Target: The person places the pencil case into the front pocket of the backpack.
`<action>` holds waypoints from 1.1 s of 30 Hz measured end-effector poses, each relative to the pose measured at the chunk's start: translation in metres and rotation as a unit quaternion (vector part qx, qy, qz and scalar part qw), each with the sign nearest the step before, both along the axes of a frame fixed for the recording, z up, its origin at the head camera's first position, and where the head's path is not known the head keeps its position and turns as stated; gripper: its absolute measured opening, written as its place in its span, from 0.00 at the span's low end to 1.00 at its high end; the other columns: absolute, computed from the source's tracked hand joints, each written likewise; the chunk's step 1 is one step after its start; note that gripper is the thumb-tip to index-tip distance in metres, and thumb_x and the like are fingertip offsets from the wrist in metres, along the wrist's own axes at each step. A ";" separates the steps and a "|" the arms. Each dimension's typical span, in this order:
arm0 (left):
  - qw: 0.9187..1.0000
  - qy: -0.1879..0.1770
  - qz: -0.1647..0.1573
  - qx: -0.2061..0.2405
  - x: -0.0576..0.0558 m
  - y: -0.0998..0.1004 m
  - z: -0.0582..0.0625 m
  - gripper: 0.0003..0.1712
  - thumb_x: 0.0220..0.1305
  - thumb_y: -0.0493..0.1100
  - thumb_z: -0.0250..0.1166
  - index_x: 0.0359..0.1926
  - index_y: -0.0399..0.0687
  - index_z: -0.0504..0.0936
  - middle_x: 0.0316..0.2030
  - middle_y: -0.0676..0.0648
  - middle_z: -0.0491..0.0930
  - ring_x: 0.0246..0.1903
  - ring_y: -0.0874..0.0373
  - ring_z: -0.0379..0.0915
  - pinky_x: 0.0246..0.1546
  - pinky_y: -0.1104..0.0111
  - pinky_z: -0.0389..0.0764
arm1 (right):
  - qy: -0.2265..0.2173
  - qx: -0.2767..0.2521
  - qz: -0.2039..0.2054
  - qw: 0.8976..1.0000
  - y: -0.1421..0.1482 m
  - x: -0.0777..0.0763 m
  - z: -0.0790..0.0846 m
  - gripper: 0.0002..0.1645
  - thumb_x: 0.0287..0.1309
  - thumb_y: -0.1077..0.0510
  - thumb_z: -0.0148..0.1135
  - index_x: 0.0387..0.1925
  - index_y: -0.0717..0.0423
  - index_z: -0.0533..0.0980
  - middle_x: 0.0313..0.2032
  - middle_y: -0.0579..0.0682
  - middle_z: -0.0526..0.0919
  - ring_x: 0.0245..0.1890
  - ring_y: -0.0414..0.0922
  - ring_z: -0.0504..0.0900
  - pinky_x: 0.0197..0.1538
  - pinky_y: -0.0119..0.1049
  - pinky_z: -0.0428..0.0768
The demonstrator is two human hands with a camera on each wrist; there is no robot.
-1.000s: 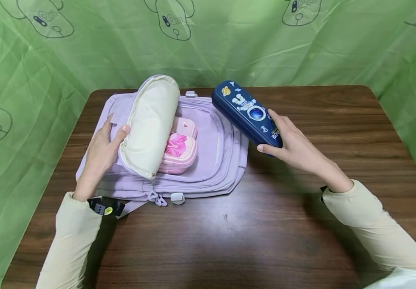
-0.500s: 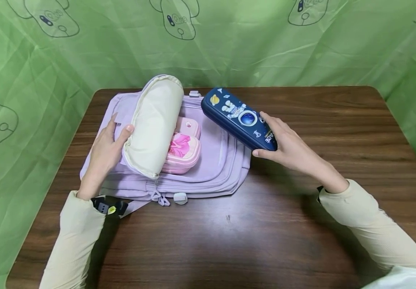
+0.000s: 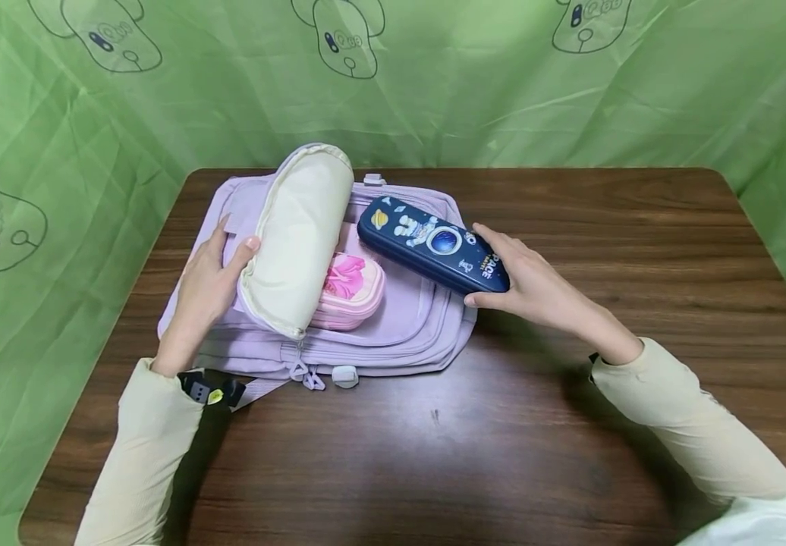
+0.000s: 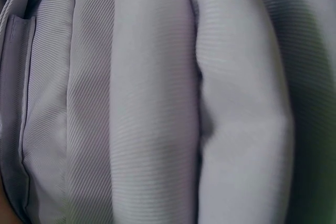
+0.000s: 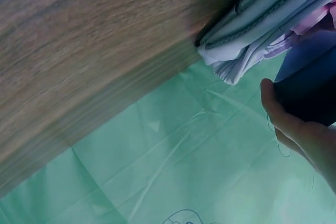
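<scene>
A lavender backpack (image 3: 407,311) lies flat on the table, its front pocket unzipped and the cream-lined flap (image 3: 300,239) folded back to the left. Inside the pocket sits a pink case (image 3: 350,292) with a pink picture on its lid, partly covered by the flap. My left hand (image 3: 205,284) rests on the backpack's left part, fingers spread, thumb against the flap's edge. In my right hand (image 3: 526,277) is a navy pencil case (image 3: 427,243) with astronaut and planet pictures, gripped at its right end. Its far end hangs over the pocket. The left wrist view shows only lavender fabric (image 4: 152,103).
The dark wooden table (image 3: 393,462) extends around the backpack. Green cloth (image 3: 434,91) with line drawings closes off the back and sides. Zipper pulls (image 3: 307,375) and a pale buckle (image 3: 345,377) lie at the backpack's near edge.
My right hand has carried the navy pencil case left and nearer, over the open pocket, and it now hides part of the pink things. My left hand has stayed at the flap.
</scene>
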State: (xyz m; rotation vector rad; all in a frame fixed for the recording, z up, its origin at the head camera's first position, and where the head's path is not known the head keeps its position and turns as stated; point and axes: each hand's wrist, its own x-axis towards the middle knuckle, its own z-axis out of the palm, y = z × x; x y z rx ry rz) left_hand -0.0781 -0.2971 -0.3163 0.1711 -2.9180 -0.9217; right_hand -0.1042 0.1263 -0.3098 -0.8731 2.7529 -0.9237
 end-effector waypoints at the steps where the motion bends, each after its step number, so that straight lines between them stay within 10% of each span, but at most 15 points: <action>1: 1.000 0.000 0.000 0.000 0.000 0.000 0.000 0.47 0.64 0.70 0.40 0.73 0.46 0.45 0.64 0.26 0.54 0.62 0.30 0.50 0.58 0.40 0.52 | 0.004 -0.004 0.005 1.000 -0.001 -0.001 -0.001 0.57 0.43 0.46 0.73 0.70 0.55 0.53 0.62 0.62 0.64 0.57 0.56 0.65 0.55 0.55 0.63; 16: 0.999 0.030 -0.027 -0.015 -0.003 -0.003 -0.006 0.50 0.64 0.70 0.40 0.71 0.35 0.48 0.70 0.35 0.41 0.68 0.40 0.37 0.64 0.48 0.43 | 0.051 0.014 0.085 0.995 -0.016 -0.029 -0.007 0.52 0.42 0.48 0.74 0.67 0.58 0.60 0.63 0.60 0.65 0.61 0.56 0.63 0.58 0.55 0.62; 33: 0.996 0.062 -0.055 -0.040 -0.010 -0.010 -0.017 0.44 0.66 0.68 0.39 0.69 0.39 0.58 0.68 0.37 0.53 0.65 0.37 0.50 0.59 0.41 0.52 | 0.042 0.008 0.142 0.989 -0.039 -0.064 -0.010 0.52 0.41 0.52 0.75 0.67 0.58 0.61 0.64 0.58 0.64 0.65 0.54 0.59 0.64 0.49 0.58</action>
